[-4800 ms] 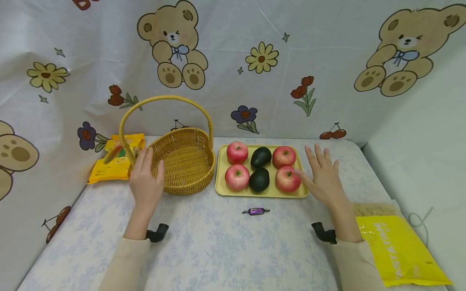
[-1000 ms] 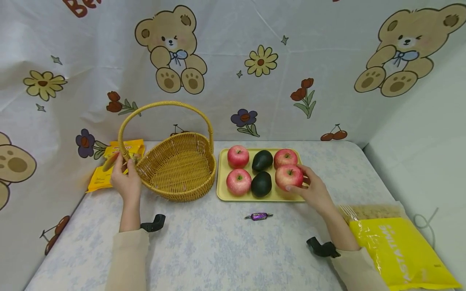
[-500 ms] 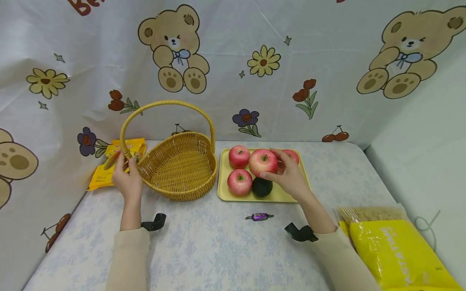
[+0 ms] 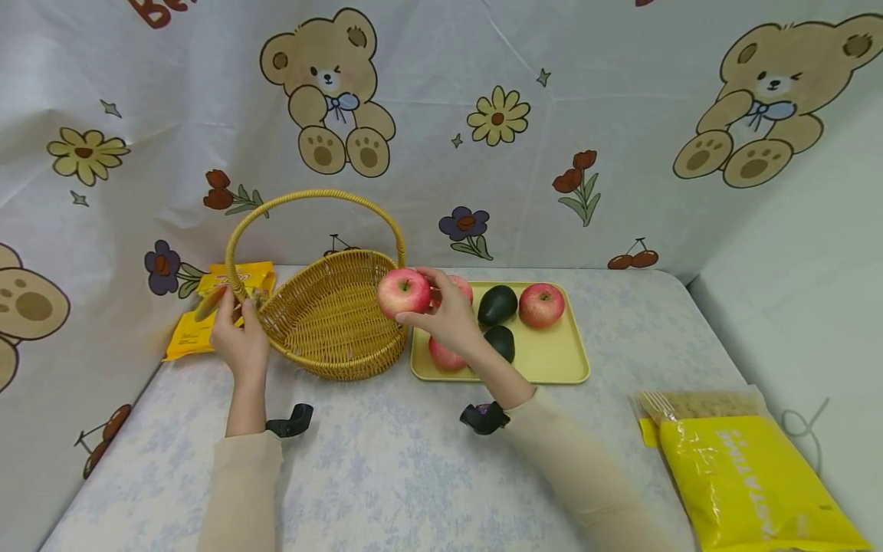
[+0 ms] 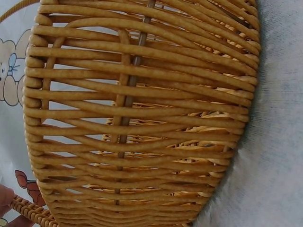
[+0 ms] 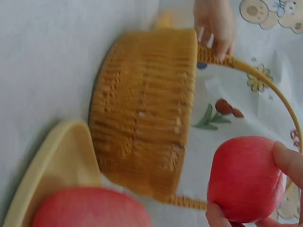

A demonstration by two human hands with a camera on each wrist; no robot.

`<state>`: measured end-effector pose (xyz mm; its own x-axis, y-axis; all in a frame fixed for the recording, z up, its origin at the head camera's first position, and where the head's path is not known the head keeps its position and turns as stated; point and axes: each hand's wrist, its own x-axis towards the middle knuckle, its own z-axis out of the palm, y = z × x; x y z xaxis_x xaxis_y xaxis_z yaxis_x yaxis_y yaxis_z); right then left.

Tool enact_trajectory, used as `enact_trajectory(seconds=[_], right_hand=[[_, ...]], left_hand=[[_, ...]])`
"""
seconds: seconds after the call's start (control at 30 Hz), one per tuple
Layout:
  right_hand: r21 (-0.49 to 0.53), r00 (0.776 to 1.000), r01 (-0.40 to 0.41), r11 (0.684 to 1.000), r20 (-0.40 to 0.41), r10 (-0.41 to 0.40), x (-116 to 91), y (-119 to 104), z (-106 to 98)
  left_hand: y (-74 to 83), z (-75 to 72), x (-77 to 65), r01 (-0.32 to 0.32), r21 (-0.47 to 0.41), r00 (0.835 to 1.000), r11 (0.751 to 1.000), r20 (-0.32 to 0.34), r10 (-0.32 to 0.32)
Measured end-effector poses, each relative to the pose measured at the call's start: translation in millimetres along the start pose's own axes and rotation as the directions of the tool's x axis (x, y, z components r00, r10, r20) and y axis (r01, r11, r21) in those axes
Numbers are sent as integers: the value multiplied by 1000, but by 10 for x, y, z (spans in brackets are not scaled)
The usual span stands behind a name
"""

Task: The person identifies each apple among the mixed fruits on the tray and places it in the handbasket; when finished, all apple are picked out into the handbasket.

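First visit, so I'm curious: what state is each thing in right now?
Held apple: looks uncut, lifted in the right hand
Basket: upright, left hand gripping its handle
Tray: flat on the table
Other apples: look uncut, on the tray
Avocados: look uncut, on the tray
Yellow pasta bag: lying down; can't tell if sealed
Far-left yellow bag: partly hidden, sealing unclear

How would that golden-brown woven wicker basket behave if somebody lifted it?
The basket is probably light, given its gappy weave. Its upright walls suggest stiffness. It might tilt if raised only where the left hand grips one side of its arched handle.
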<state>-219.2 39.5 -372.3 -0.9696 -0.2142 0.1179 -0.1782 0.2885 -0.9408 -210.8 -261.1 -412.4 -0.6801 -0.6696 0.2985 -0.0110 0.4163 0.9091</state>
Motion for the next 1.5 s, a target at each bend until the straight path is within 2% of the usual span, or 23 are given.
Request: enact_trajectory(seconds=[0.2,0.33,0.5,0.6,0.7,0.9,1.13,1.5], right_hand=[[-41,1000,-9,999,18,9,164,-11,401],[-83,1000,12,997,7,-12,294,7,648],[-185,1000,-3,983,-13,1,435,0,964],[-226,1000,-16,974,-21,12,497,-10,1116],[-225,999,-33,974,-21,29,546,-14,1225],[-285,996,-89,954,-28,84,630,27,1369],[-373,993,-119,920,-27,118,717,125,1423],[-389,991,-130,912,-13,135,766,152,1450]], left_hand=[[0,0,-3,8,-2,1000,1000,3,-8],[-12,-20,0,-2,-10,1000,1000,5,2],[-33,-85,2,-25,-13,1000,1000,-13,25],[-33,-99,-5,-26,-5,999,1000,-21,26],[-28,-87,-8,-20,1,1000,1000,-19,20],[-21,-54,-10,-10,-5,1000,1000,-15,10],[-28,-12,-30,-3,-10,1000,1000,-12,3],[-5,6,-21,-21,-2,999,1000,-24,21]])
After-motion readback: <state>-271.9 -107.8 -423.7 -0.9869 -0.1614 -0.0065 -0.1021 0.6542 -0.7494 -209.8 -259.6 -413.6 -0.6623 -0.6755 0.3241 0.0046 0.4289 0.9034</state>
